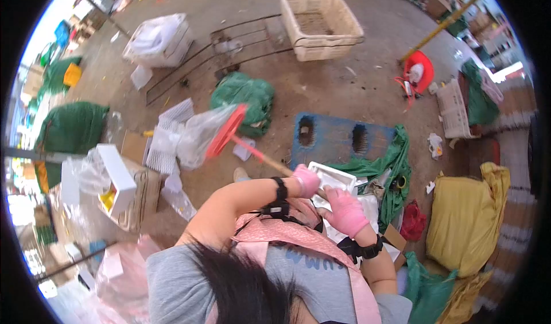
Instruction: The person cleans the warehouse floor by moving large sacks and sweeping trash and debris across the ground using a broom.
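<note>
The fingers of the left hand (pixel 307 180) and the right hand (pixel 344 210), both in pink gloves, are closed around the wooden handle (pixel 276 164). Its red head (pixel 225 132) lies well apart from the fingers, beyond the left hand, beside clear plastic (pixel 198 137).

Red head (pixel 234 130): blurred, type unclear. Handle (pixel 276 164): gripped stretches hidden. Shirt lettering (pixel 307 260): partly covered by pink apron (pixel 304 241). Green sack (pixel 426 287), lower right: cut off by bottom edge.
</note>
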A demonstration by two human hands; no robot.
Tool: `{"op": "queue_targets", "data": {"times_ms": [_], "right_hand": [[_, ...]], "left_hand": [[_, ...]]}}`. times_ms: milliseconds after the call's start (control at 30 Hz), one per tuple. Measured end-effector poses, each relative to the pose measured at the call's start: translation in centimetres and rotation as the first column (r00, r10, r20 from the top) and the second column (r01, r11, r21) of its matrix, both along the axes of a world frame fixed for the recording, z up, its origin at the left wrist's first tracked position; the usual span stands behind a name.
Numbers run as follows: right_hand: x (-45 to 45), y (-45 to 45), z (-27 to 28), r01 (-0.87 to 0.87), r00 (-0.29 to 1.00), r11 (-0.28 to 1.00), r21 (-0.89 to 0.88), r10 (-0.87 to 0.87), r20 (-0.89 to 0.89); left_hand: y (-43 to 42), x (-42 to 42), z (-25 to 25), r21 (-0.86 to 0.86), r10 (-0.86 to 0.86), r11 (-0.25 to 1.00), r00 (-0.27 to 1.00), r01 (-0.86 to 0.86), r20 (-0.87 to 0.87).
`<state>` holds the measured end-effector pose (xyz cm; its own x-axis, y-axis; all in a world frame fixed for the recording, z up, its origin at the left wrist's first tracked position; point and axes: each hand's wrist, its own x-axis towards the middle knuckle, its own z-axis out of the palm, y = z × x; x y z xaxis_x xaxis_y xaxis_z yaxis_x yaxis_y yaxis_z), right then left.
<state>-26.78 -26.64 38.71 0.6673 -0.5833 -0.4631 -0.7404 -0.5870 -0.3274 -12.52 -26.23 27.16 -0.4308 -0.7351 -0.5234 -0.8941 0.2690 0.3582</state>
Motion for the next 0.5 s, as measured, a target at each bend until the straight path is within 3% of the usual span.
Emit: {"op": "queue_targets", "data": {"times_ms": [33,133,267,400,433,500], "right_hand": [[0.2,0.6,-1.1,0.075,0.985,0.989,0.124,-0.054,-0.165],[-1.8,1.2,-3.8,0.179,0.925,0.98,0.083,-0.139,-0.354],[-3.1,0.7,-6.5,0.191,0.92,0.976,0.102,-0.142,-0.365],[-4.9,-0.1,-3.9,0.177,0.977,0.959,0.221,-0.144,-0.157],[-6.4,-0.3,-3.8,0.217,0.973,0.951,0.22,-0.192,-0.128],[-9.0,-1.7,-3.2,0.241,0.952,0.942,0.233,-0.182,-0.247]], "left_hand": [[0.1,-0.9,0.8,-0.013,0.027,1.0,0.998,-0.027,-0.051],[-0.2,-3.6,0.4,0.045,-0.049,0.998,0.998,0.051,-0.039],[-0.6,-5.6,1.1,0.015,-0.12,0.993,0.991,0.121,-0.051],[-1.0,-7.2,-0.2,-0.011,-0.06,0.998,0.979,0.059,-0.193],[-0.5,-6.7,0.4,-0.111,-0.091,0.992,0.961,0.063,-0.262],[0.5,-5.0,1.4,-0.315,-0.167,0.948,0.916,0.047,-0.365]]}}
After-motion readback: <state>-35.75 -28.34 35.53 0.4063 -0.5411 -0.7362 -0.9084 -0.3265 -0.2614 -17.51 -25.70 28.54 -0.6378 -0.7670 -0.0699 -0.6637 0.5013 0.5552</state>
